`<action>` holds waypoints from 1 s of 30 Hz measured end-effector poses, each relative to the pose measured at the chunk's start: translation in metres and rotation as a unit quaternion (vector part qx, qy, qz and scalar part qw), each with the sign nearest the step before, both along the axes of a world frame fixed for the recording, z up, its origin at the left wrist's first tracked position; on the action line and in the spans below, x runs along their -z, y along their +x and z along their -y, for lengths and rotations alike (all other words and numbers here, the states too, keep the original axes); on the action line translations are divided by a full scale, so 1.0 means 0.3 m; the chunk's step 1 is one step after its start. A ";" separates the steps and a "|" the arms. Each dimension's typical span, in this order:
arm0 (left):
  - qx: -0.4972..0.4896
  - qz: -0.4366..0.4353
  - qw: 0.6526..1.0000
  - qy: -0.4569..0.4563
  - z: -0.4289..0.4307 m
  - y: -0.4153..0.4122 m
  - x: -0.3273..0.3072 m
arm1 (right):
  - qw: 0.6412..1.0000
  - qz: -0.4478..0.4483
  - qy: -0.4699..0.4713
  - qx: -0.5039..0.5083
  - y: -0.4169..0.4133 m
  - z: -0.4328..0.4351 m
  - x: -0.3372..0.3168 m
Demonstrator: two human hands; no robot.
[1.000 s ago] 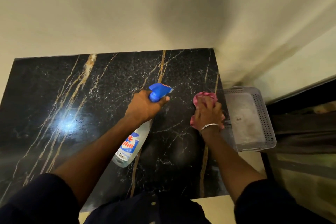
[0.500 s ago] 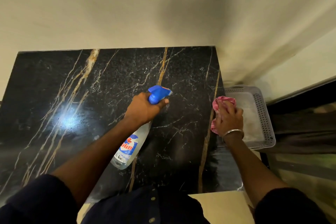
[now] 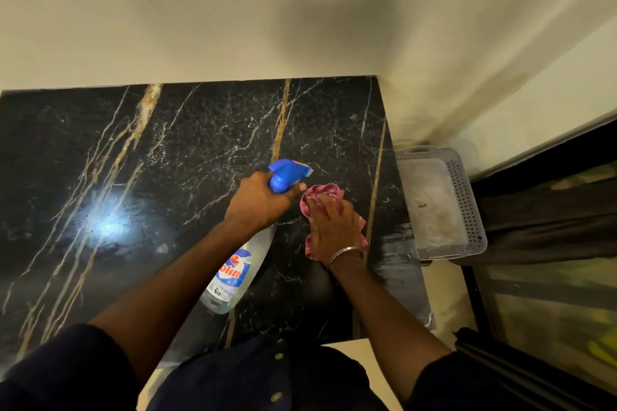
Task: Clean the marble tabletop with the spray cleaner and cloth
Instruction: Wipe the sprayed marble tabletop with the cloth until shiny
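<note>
Black gold-veined marble tabletop (image 3: 187, 157) carries both hands; left hand (image 3: 258, 202) grips the spray cleaner bottle (image 3: 240, 264) by its neck; right hand (image 3: 334, 223), fingers flat, presses the pink cloth (image 3: 325, 193) near the right edge

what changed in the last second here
The right hand slid the pink cloth out to the right edge of the marble tabletop, then back left. It now presses the cloth flat close beside the spray bottle. Nothing was picked up or let go. The left hand holds the spray bottle as before; the grey basket has not moved.
</note>
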State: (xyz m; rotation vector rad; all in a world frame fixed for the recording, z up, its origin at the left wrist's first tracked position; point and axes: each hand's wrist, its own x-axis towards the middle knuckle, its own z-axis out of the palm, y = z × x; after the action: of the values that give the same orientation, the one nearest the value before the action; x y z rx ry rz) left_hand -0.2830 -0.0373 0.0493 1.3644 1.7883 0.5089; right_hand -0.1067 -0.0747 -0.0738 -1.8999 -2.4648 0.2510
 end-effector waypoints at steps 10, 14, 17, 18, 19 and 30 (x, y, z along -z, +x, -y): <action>0.028 0.006 1.000 0.002 0.005 -0.025 -0.008 | 0.986 0.010 0.033 0.164 0.437 -0.069 -0.002; 0.013 0.005 1.000 0.001 0.022 -0.019 -0.003 | 0.974 -0.003 0.033 0.226 0.362 -0.049 -0.013; 0.017 0.006 1.000 0.007 0.029 -0.007 0.007 | 0.979 -0.021 0.038 0.197 0.223 0.006 -0.025; 0.019 0.009 1.000 0.004 0.031 -0.004 0.011 | 0.984 -0.026 0.044 0.169 0.165 0.032 -0.020; 0.019 0.011 1.000 0.002 0.035 -0.001 0.014 | 0.989 -0.026 0.049 0.135 0.110 0.060 -0.011; 0.039 0.024 0.999 -0.007 0.078 -0.004 0.024 | 0.990 0.018 0.020 0.141 0.314 0.117 -0.001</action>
State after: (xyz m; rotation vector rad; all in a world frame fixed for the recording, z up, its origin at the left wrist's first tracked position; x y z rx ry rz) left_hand -0.2843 -0.0607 0.0421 1.3937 1.6900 0.4825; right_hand -0.0125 -0.1096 -0.0736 -2.2191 -2.1641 0.1610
